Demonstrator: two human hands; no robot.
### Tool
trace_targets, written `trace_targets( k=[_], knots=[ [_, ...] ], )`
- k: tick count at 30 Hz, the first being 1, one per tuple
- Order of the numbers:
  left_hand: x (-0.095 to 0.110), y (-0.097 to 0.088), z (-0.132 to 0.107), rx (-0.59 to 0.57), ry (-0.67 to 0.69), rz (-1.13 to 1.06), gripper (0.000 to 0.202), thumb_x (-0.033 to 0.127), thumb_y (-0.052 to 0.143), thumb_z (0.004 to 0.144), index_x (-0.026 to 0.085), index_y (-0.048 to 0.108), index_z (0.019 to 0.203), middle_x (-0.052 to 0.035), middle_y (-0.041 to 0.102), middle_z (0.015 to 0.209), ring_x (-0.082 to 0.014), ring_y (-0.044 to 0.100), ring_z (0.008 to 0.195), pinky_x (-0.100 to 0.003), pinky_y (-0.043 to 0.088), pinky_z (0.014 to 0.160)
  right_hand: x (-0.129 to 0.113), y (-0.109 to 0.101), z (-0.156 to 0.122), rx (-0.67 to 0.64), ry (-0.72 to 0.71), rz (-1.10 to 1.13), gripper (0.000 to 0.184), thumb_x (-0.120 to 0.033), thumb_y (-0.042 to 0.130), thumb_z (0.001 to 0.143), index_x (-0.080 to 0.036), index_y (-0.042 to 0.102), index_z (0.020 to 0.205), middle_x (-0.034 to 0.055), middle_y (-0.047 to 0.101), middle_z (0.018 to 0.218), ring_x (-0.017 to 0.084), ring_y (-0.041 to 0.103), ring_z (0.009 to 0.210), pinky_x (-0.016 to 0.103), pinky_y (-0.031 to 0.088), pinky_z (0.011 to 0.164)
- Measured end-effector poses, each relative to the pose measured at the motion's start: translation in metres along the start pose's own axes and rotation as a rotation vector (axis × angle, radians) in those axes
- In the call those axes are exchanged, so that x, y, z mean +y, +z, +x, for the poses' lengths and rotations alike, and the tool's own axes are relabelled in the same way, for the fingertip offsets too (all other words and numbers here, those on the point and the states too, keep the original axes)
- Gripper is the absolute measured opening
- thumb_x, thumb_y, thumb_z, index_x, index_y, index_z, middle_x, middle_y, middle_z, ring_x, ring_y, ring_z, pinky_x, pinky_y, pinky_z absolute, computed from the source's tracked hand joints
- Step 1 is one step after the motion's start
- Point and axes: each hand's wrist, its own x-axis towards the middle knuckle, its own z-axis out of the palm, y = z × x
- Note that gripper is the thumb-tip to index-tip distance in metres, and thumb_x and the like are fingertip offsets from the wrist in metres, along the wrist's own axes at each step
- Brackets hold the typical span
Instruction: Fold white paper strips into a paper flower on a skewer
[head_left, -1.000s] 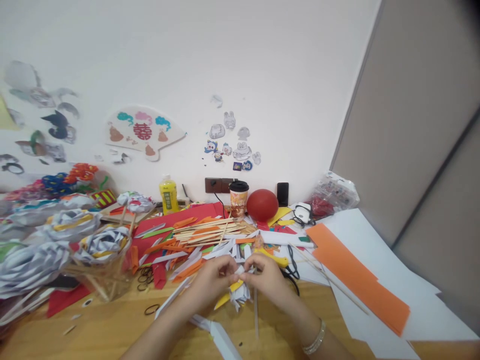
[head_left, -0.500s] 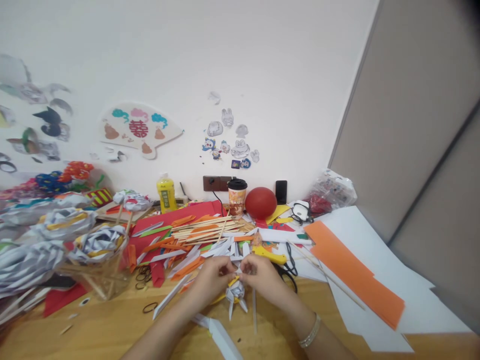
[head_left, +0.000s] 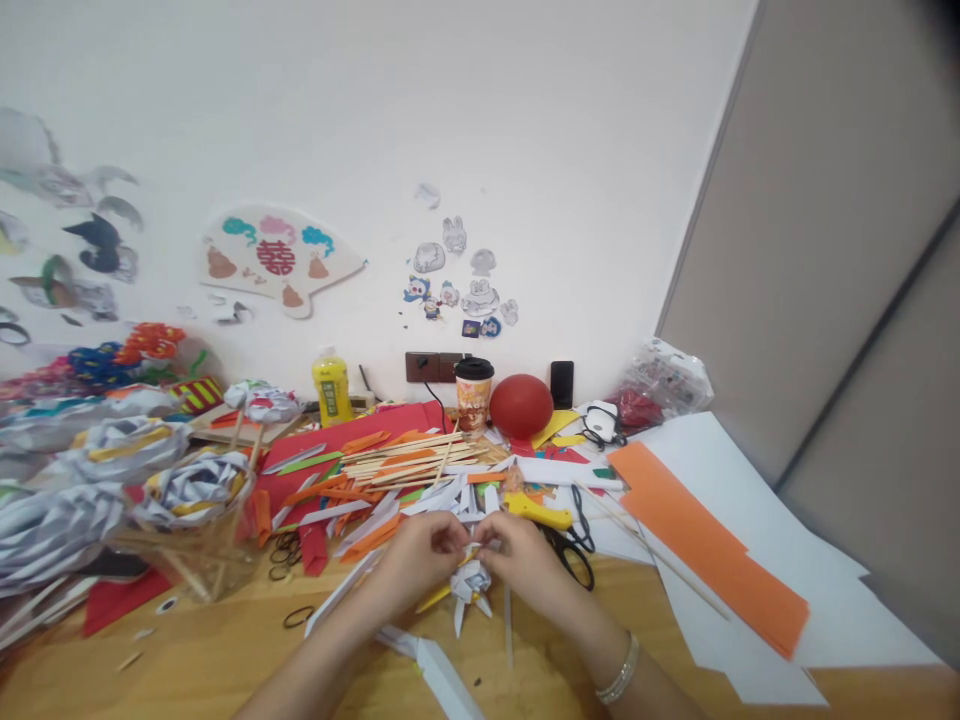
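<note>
Wooden table [head_left: 225, 660] was buried in craft stock. Finished paper flowers [head_left: 195, 490] stood bunched at the left (several done). A pile of strips and sticks [head_left: 405, 460] lay unused behind. Left hand [head_left: 420, 560] and right hand [head_left: 521, 560] were both pinched on one folded paper piece [head_left: 471, 582], held just above the tabletop. It looked part-built.

Left hand [head_left: 417, 560] and right hand [head_left: 521, 560] fingertip to fingertip, both in a pinching grip — forearms converging, bracelet on right wrist
</note>
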Motion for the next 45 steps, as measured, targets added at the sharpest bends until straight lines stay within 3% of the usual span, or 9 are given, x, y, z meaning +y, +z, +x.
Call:
trace_targets(
  k=[6,10,13,16,19,24,32,40,45],
  knots=[
    [0.004,-0.001,-0.001,-0.021,0.030,-0.014,0.005,0.014,0.053,0.062,0.015,0.058,0.061,0.0027,0.055,0.055,-0.0101,0.047,0.053,-0.019,0.036,0.048,-0.003,0.001,0.000,0.034,0.026,0.015,0.014,-0.003,0.059,0.063,-0.017,0.060,0.065,-0.0031,0.059,0.063,0.013,0.055,0.063,0.021,0.040,0.058],
    [0.012,-0.015,0.000,-0.213,-0.054,-0.295,0.021,0.016,0.059,0.061,0.015,0.059,0.081,0.0008,0.061,0.068,-0.0118,0.054,0.062,-0.020,0.042,0.055,-0.008,0.000,-0.003,0.053,-0.067,0.002,0.017,0.000,0.059,0.062,-0.017,0.060,0.058,-0.0032,0.058,0.062,0.012,0.055,0.064,0.022,0.040,0.061],
    [0.015,-0.023,0.000,-0.281,-0.128,-0.431,0.024,0.025,0.057,0.069,0.016,0.060,0.091,-0.0021,0.064,0.083,-0.0127,0.056,0.071,-0.022,0.042,0.063,-0.009,0.001,-0.005,0.048,-0.098,0.044,0.019,0.001,0.057,0.063,-0.017,0.063,0.064,-0.0019,0.060,0.068,0.013,0.057,0.070,0.023,0.041,0.068],
    [0.014,-0.022,0.000,-0.282,-0.165,-0.395,0.025,0.036,0.053,0.075,0.014,0.064,0.079,-0.0010,0.063,0.073,-0.0122,0.053,0.067,-0.022,0.040,0.061,-0.010,0.004,-0.006,0.031,-0.038,0.059,0.024,-0.002,0.058,0.063,-0.019,0.066,0.078,0.0003,0.064,0.077,0.015,0.059,0.075,0.025,0.043,0.071],
    [0.011,-0.017,0.000,-0.263,-0.188,-0.384,0.028,0.041,0.061,0.068,0.013,0.061,0.067,0.0015,0.058,0.062,-0.0111,0.050,0.061,-0.020,0.036,0.057,-0.010,0.007,-0.006,0.029,0.031,0.046,0.023,-0.001,0.058,0.061,-0.018,0.068,0.074,0.0015,0.066,0.076,0.015,0.060,0.074,0.026,0.044,0.070],
    [0.007,-0.016,0.002,-0.308,-0.236,-0.448,0.032,0.042,0.069,0.059,0.014,0.054,0.064,0.0041,0.054,0.058,-0.0094,0.048,0.055,-0.020,0.035,0.055,-0.011,0.010,-0.005,0.047,-0.093,0.043,0.024,0.004,0.058,0.058,-0.018,0.066,0.060,-0.0001,0.065,0.067,0.014,0.059,0.070,0.024,0.044,0.068],
    [0.008,-0.003,0.000,-0.025,-0.184,-0.295,0.025,0.038,0.063,0.064,0.016,0.051,0.061,0.0067,0.046,0.052,-0.0088,0.040,0.048,-0.019,0.028,0.046,-0.009,0.007,-0.004,0.062,-0.044,-0.069,0.021,-0.002,0.059,0.065,-0.019,0.067,0.075,0.0010,0.065,0.075,0.016,0.058,0.075,0.027,0.043,0.071],
    [0.014,-0.001,0.002,0.075,-0.077,-0.148,0.011,0.026,0.054,0.063,0.018,0.049,0.058,0.0040,0.048,0.054,-0.0139,0.045,0.055,-0.023,0.035,0.053,-0.008,0.013,-0.004,0.091,-0.369,-0.230,0.017,-0.002,0.054,0.074,-0.016,0.063,0.073,0.0034,0.060,0.071,0.017,0.051,0.074,0.028,0.042,0.066],
    [0.005,0.002,0.005,0.198,-0.069,-0.205,0.015,0.032,0.051,0.066,0.020,0.046,0.060,0.0059,0.043,0.055,-0.0127,0.041,0.053,-0.023,0.033,0.051,-0.010,0.012,-0.005,0.095,-0.381,-0.173,0.023,-0.006,0.048,0.082,-0.019,0.063,0.093,0.0054,0.064,0.086,0.017,0.053,0.080,0.030,0.045,0.072]
  ],
)
